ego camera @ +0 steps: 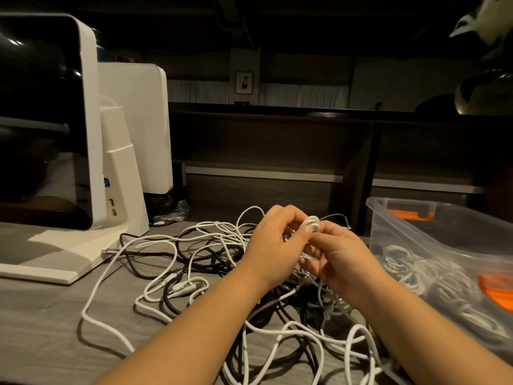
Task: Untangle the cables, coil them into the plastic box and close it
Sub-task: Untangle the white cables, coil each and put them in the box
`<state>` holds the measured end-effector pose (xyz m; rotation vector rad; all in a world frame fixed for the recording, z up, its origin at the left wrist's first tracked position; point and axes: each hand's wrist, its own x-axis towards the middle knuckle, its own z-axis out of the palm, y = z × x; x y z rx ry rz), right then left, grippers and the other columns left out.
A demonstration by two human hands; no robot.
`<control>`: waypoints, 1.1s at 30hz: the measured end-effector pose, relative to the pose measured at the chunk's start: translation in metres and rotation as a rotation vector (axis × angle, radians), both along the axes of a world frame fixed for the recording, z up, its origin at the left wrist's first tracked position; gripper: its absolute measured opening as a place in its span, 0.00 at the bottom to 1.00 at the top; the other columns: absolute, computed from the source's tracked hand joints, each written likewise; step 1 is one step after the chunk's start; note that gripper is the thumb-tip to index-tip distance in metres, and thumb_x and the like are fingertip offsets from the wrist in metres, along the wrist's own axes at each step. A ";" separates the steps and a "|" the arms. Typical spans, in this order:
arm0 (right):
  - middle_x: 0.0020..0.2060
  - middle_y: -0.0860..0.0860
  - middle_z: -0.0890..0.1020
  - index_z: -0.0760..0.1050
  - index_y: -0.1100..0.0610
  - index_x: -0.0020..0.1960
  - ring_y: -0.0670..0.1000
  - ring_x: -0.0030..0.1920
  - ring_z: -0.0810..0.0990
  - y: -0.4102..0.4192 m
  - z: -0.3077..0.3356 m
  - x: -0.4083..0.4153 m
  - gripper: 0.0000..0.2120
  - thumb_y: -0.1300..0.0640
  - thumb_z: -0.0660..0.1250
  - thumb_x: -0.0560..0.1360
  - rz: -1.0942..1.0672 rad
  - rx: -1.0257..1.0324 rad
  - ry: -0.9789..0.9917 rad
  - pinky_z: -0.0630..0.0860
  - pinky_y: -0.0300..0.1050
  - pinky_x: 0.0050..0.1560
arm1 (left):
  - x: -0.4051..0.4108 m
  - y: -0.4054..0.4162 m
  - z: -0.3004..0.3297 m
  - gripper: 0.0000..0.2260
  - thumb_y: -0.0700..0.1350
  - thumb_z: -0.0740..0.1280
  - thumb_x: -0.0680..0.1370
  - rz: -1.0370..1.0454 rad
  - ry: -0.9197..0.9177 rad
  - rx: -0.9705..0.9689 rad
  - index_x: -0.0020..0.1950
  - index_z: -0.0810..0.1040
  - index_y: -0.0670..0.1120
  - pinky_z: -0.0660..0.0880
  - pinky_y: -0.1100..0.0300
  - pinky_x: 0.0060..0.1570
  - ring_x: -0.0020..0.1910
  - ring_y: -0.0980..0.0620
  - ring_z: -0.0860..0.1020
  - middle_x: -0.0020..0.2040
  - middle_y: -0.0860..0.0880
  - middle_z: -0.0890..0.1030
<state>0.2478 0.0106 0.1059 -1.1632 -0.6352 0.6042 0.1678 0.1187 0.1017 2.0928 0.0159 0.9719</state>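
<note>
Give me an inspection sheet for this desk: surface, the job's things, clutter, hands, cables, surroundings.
Surface: grey desk, dimly lit.
Job's things: clear plastic box at right, open, orange clips, coiled white cables inside; no lid seen on it.
Clutter: white monitor stand at left; crumpled plastic bag behind it.
Hands: left hand and right hand both raised over the pile, together holding a small white coil.
Cables: tangled pile of white and black cables across the desk, connectors loose near the middle; one plugged end lies by the stand's base.
Surroundings: dark shelving behind; a second white screen back at left.
</note>
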 end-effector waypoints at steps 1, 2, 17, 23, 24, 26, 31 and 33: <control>0.46 0.60 0.83 0.76 0.62 0.51 0.52 0.42 0.82 -0.001 0.001 0.001 0.06 0.65 0.68 0.75 0.001 -0.021 -0.004 0.80 0.43 0.36 | -0.002 0.001 0.000 0.03 0.44 0.67 0.81 -0.013 -0.006 0.053 0.48 0.79 0.52 0.71 0.72 0.45 0.45 0.62 0.74 0.49 0.52 0.76; 0.45 0.60 0.82 0.75 0.61 0.51 0.51 0.40 0.81 -0.002 0.002 0.001 0.06 0.66 0.68 0.75 0.009 -0.045 -0.012 0.79 0.42 0.34 | -0.004 0.003 0.001 0.05 0.44 0.68 0.80 -0.026 -0.007 0.100 0.48 0.79 0.54 0.70 0.73 0.45 0.46 0.62 0.74 0.49 0.52 0.75; 0.37 0.58 0.82 0.75 0.62 0.44 0.51 0.33 0.81 -0.007 0.008 -0.009 0.06 0.71 0.65 0.75 0.044 -0.065 -0.039 0.78 0.38 0.28 | -0.011 0.003 0.012 0.08 0.47 0.61 0.83 -0.406 0.266 -0.694 0.49 0.76 0.45 0.73 0.57 0.39 0.35 0.53 0.76 0.38 0.47 0.77; 0.41 0.61 0.82 0.74 0.62 0.47 0.53 0.35 0.82 -0.008 0.008 -0.009 0.05 0.68 0.69 0.74 -0.025 -0.063 0.003 0.77 0.38 0.28 | -0.010 0.002 0.010 0.08 0.48 0.64 0.82 -0.379 0.291 -0.635 0.53 0.79 0.45 0.75 0.64 0.33 0.33 0.56 0.78 0.38 0.50 0.80; 0.41 0.60 0.82 0.75 0.62 0.48 0.52 0.35 0.82 -0.008 0.007 -0.009 0.05 0.68 0.68 0.74 -0.029 -0.046 0.016 0.78 0.38 0.29 | -0.011 0.002 0.010 0.08 0.47 0.64 0.82 -0.373 0.266 -0.666 0.51 0.79 0.44 0.75 0.65 0.32 0.32 0.56 0.78 0.37 0.49 0.80; 0.38 0.58 0.82 0.75 0.62 0.47 0.50 0.33 0.81 -0.007 0.008 -0.010 0.04 0.70 0.66 0.75 -0.037 0.006 0.049 0.80 0.39 0.31 | -0.011 0.002 0.010 0.07 0.46 0.65 0.81 -0.383 0.214 -0.735 0.50 0.78 0.43 0.75 0.64 0.33 0.32 0.56 0.78 0.37 0.48 0.80; 0.34 0.57 0.81 0.75 0.64 0.48 0.48 0.30 0.80 -0.005 0.013 -0.014 0.06 0.72 0.62 0.77 -0.099 0.042 0.132 0.80 0.38 0.30 | -0.005 0.005 0.007 0.07 0.44 0.64 0.82 -0.325 0.182 -0.763 0.54 0.80 0.42 0.77 0.61 0.41 0.39 0.53 0.79 0.43 0.46 0.82; 0.38 0.59 0.81 0.74 0.65 0.51 0.50 0.34 0.81 -0.005 0.019 -0.014 0.06 0.72 0.61 0.77 -0.114 -0.031 0.075 0.82 0.41 0.33 | -0.001 0.005 0.009 0.08 0.44 0.63 0.82 -0.188 0.185 -0.657 0.51 0.81 0.45 0.77 0.60 0.40 0.40 0.53 0.80 0.43 0.47 0.83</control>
